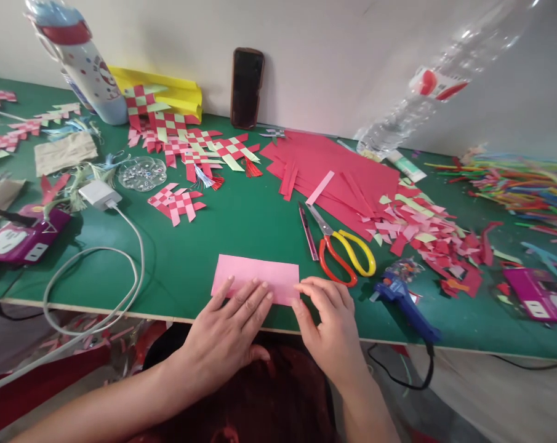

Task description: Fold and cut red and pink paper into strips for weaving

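A pink sheet of paper (pixel 260 267), seemingly folded into a rectangle, lies on the green table near its front edge. Spread flat across its lower left part is my left hand (pixel 232 320), fingers apart, pressing down. My right hand (pixel 328 314) pinches the sheet's lower right corner between thumb and index finger. Just beyond that hand are scissors (pixel 340 249) with one red and one yellow handle, blades slightly apart. A slim craft knife (pixel 308 231) rests left of the scissors.
Red paper sheets (pixel 333 172) and paper scraps (pixel 426 227) lie at the right, with a blue glue gun (pixel 407 307) nearer. Woven paper fish (pixel 176 202) and a bead dish (pixel 142 173) sit left. A phone (pixel 247 87) leans on the wall. A white cable (pixel 142 264) loops at the left.
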`<state>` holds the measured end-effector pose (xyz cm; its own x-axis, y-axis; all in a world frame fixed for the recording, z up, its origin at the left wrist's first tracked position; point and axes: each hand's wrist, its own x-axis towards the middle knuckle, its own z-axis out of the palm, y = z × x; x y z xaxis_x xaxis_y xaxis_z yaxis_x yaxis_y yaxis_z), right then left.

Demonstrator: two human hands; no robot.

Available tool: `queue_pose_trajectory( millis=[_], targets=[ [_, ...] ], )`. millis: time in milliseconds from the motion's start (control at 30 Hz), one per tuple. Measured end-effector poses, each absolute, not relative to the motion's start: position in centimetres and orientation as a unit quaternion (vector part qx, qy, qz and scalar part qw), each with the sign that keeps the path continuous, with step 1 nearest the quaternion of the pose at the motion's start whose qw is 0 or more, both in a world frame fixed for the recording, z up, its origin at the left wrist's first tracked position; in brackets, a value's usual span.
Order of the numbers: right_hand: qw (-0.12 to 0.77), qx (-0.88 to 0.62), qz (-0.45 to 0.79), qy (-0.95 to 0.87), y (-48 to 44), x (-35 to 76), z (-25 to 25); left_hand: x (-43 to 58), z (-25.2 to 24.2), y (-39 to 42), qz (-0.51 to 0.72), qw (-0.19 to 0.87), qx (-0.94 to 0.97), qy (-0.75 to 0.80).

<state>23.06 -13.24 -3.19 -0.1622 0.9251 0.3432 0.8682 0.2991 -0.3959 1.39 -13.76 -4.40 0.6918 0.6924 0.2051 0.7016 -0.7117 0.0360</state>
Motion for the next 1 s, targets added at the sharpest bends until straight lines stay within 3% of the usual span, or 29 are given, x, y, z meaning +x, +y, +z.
queue_pose_trajectory(
  millis=[300, 767, 1000],
  targets=[
    [0.229, -0.582, 0.088, -0.775, -12.6, 21.7, -2.6, -0.1, -2.5, -11.9, -0.185, -0.016, -0.885, -0.427],
    [0.226, -0.596, 0.078, -0.767, -12.5, 21.8, -2.9, -2.5, -1.5, -11.0, -0.14, -0.115, -0.822, -0.54],
    [0.224, -0.604, 0.088, -0.76, -12.3, 21.8, -2.8, -2.7, -1.7, -10.7, -0.139, -0.104, -0.818, -0.549]
  ],
)
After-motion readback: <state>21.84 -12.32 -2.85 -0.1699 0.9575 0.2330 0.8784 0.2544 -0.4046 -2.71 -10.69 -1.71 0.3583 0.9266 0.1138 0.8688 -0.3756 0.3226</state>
